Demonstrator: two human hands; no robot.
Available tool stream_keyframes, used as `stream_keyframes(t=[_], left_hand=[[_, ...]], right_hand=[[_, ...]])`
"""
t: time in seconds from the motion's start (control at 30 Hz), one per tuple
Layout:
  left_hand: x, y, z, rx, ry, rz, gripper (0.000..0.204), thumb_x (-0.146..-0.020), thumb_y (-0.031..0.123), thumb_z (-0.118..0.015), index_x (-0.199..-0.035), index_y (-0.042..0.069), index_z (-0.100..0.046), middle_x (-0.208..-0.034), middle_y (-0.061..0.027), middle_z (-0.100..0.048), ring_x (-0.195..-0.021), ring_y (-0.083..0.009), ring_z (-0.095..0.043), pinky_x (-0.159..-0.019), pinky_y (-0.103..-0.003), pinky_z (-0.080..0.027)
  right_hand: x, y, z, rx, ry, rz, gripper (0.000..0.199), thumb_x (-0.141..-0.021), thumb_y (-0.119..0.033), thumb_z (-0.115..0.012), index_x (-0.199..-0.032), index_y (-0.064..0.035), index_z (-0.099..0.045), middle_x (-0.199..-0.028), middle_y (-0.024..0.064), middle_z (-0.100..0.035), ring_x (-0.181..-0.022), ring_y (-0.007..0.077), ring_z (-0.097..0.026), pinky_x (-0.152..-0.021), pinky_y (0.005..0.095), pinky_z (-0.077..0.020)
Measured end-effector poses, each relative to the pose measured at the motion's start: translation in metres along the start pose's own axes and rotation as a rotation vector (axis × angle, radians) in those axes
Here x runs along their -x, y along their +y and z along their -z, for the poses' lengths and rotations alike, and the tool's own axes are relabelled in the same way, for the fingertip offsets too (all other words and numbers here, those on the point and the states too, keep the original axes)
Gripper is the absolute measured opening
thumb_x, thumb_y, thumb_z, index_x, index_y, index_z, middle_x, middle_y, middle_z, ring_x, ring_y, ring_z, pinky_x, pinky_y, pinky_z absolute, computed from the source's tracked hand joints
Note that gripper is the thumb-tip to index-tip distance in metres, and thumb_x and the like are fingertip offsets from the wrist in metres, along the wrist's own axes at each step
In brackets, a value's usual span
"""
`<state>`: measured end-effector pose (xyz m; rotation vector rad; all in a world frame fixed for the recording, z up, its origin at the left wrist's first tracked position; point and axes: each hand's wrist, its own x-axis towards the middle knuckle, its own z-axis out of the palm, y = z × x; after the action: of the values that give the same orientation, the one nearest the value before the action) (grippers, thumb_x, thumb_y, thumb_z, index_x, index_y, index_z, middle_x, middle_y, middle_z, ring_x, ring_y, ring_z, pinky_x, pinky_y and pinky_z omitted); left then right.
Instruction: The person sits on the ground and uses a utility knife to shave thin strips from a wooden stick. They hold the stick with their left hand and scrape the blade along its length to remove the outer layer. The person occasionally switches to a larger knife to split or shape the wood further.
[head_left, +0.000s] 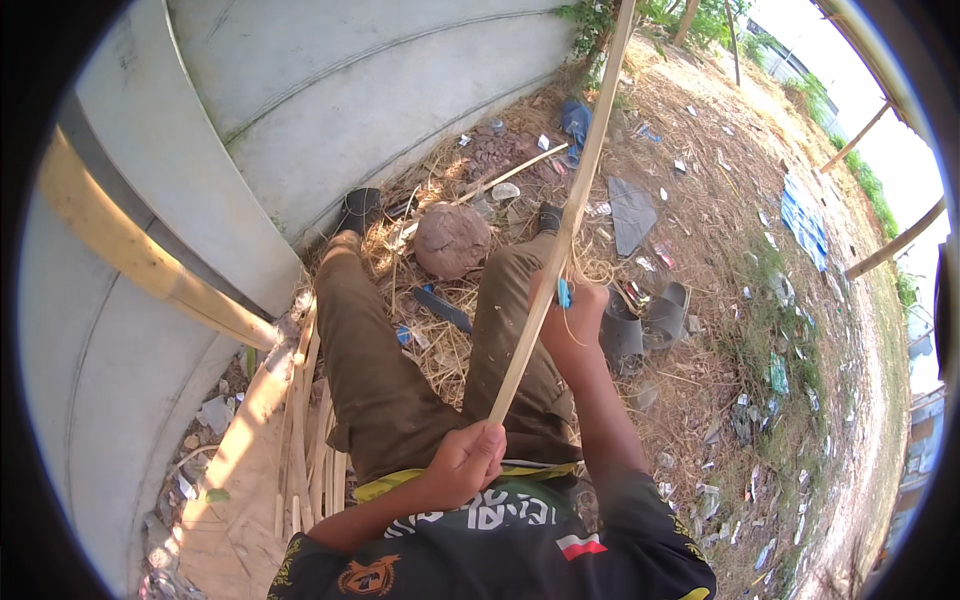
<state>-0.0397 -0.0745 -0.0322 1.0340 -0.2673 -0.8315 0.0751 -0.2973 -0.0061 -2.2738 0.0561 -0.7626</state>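
Observation:
A long, pale bamboo strip (592, 150) slants from my lap up past the far edge of the view. Its near end is gripped by my left hand (465, 462), closed at my waist. Farther along, over my right knee, my right hand (574, 325) is closed against the strip's right side. From that fist pokes a bright blue piece (564, 293), perhaps a tool handle; its working part is hidden. Thin curled shavings hang beside the fist.
A rounded stone (452, 242) lies between my feet, near a dark blade-like piece (441, 308). Grey sandals (664, 318) rest to the right. Several split strips (298, 440) lean at my left beside a bamboo pole (150, 240) and a grey wall (380, 90). Litter covers the ground.

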Motion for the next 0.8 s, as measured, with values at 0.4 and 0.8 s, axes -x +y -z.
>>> stream_keyframes(t=[0.4, 0.8], left_hand=[[-0.007, 0.006, -0.006, -0.093, -0.027, 0.038, 0.038, -0.114, 0.032, -0.037, -0.085, 0.007, -0.043, -0.069, 0.0022, -0.038, -0.051, -0.0052, -0.029, -0.047, -0.025, -0.028], [-0.009, 0.012, 0.004, -0.132, -0.006, 0.008, 0.036, -0.113, 0.032, -0.041, -0.088, 0.007, -0.047, -0.067, 0.0045, -0.041, -0.055, -0.0040, -0.036, -0.051, -0.024, -0.032]], right_hand=[[-0.014, -0.002, 0.007, -0.335, 0.136, -0.266, 0.023, -0.086, -0.004, -0.070, -0.066, -0.0038, -0.060, -0.057, 0.0026, -0.056, -0.049, 0.0090, -0.055, -0.047, 0.0319, -0.0412], [-0.026, 0.031, -0.007, -0.320, 0.234, -0.205, 0.017, -0.086, -0.010, -0.073, -0.074, -0.0005, -0.067, -0.057, 0.0022, -0.059, -0.053, 0.0096, -0.055, -0.051, 0.0312, -0.0440]])
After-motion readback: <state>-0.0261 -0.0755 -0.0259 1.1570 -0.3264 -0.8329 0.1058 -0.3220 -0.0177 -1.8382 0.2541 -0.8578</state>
